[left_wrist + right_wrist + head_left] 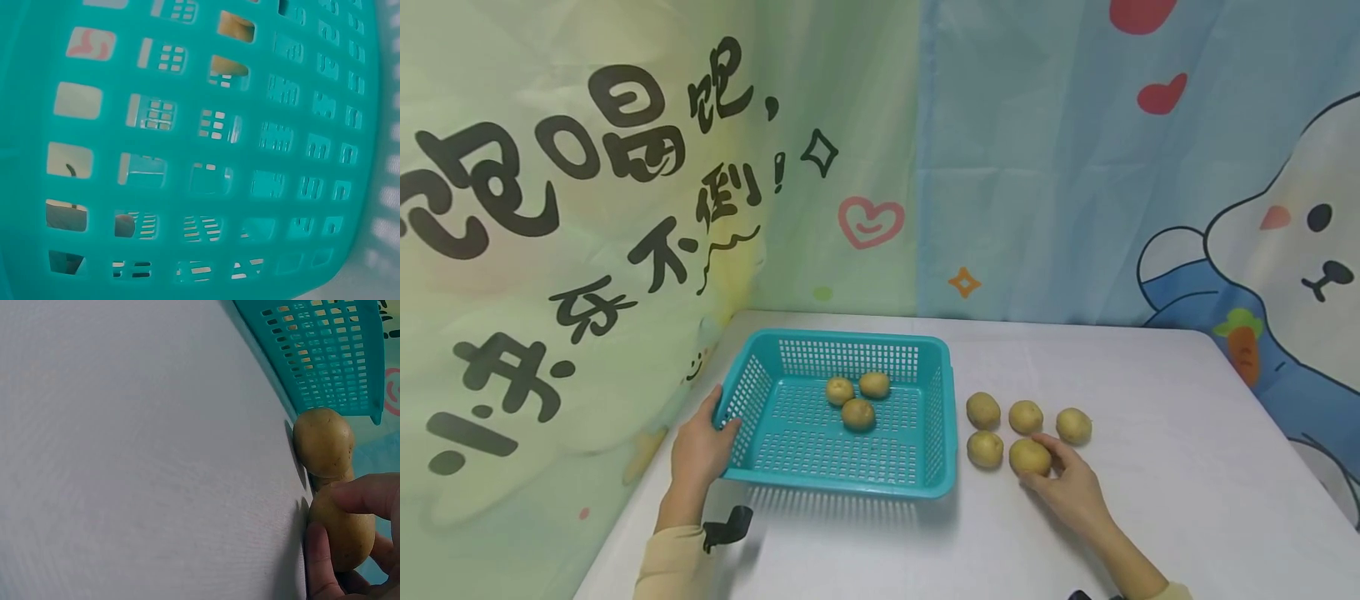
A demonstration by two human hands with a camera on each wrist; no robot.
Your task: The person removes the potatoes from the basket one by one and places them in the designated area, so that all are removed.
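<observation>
My left hand [698,447] grips the left rim of a turquoise plastic basket [842,485], thumb over the edge. Three potatoes [858,414] lie together inside it, toward the back. To the right of the basket, my right hand [1075,493] holds a potato [1028,457] between thumb and fingers, at or just above the table. The right wrist view shows the thumb and fingers around that same potato [345,531], with another potato [323,442] close by. In the left wrist view the perforated basket wall [250,150] fills most of the picture and the left hand is hidden.
Several loose potatoes [982,410] sit in two short rows beside the basket, on a white table [1195,433]. A printed curtain [1030,167] hangs behind the table and along its left side.
</observation>
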